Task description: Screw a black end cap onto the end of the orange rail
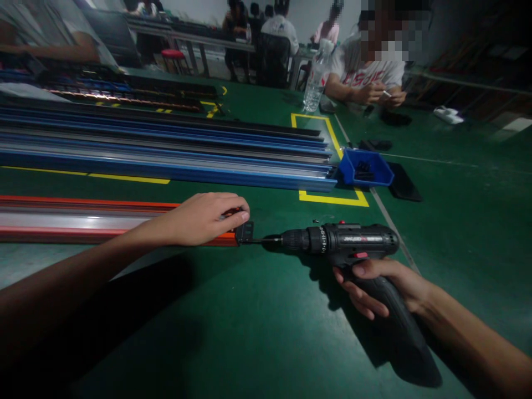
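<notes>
A long orange-red metal profile (pixel 91 219) with a silvery middle lies on the green table at the left. My left hand (pixel 208 219) is wrapped over its right end, fingers curled against the black end cap (pixel 245 233). In my right hand (pixel 374 285) is a black cordless drill (pixel 353 238), gripped by its handle and lying almost level. Its long thin bit points left, and the tip meets the end cap's lower part. A small screw (pixel 316 221) lies just behind the drill's chuck.
Several blue and black profiles (pixel 166 158) lie side by side beyond. A blue bin (pixel 366 168) with small black parts stands at their right end, a dark flat object (pixel 404 182) beside it. A water bottle (pixel 318 77) stands near a person (pixel 366 72) seated across the table.
</notes>
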### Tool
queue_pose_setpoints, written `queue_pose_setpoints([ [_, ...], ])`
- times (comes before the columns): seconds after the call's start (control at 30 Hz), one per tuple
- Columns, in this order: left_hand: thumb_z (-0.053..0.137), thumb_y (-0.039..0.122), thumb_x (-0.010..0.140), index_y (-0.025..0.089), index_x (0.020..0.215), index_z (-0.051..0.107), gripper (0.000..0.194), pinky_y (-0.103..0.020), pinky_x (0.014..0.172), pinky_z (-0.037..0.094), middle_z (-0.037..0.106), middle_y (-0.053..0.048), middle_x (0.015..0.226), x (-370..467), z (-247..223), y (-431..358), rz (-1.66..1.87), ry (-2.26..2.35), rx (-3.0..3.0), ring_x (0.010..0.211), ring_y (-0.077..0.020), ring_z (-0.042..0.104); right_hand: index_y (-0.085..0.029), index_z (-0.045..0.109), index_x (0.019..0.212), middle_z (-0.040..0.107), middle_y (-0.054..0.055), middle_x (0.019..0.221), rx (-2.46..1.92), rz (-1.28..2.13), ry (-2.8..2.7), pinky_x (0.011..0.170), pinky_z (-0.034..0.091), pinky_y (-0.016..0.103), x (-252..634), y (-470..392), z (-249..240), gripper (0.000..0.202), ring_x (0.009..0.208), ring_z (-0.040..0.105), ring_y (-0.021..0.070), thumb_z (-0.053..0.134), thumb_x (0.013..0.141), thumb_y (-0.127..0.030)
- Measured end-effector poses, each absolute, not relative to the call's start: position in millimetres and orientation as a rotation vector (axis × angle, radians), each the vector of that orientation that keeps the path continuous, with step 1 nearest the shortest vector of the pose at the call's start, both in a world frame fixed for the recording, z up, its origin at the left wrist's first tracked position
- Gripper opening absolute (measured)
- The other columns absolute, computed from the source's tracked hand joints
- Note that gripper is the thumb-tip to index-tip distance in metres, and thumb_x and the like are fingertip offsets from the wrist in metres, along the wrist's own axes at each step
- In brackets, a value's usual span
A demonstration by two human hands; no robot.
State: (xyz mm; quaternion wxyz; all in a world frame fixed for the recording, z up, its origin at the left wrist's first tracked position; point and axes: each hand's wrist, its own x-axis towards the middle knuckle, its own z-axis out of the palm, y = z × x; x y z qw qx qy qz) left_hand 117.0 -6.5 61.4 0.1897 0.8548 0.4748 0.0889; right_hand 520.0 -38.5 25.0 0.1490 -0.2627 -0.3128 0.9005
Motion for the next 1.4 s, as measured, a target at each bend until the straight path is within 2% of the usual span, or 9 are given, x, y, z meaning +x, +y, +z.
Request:
queue_pose_setpoints([
  [1.03, 0.038, 0.055, 0.106, 0.024, 0.109, 0.069, 0.044, -0.031, 0.078, 0.042, 0.072, -0.003, 0.107, 118.1, 63.5, -7.7, 0.257, 1.347, 2.391, 0.093, -0.0204, 0.065, -0.008, 0.077, 0.108, 0.072, 0.004, 0.078, -0.756, 2.582, -0.914, 0.057, 0.061, 0.023, 519.4, -37.3, 24.9, 0.027, 0.045, 0.062, 0.0072, 0.067, 0.091, -0.027],
  [1.4, 0.038, 0.055, 0.106, 0.024, 0.11, 0.069, 0.044, -0.031, 0.077, 0.042, 0.072, -0.003, 0.108, 117.9, 64.2, -7.7, 0.257, 1.339, 2.396, 0.094, -0.0208, 0.065, -0.01, 0.077, 0.107, 0.07, 0.002, 0.078, -0.798, 2.564, -0.957, 0.056, 0.059, 0.023, 519.7, -38.4, 26.6, 0.027, 0.043, 0.059, 0.0066, 0.068, 0.091, -0.03],
])
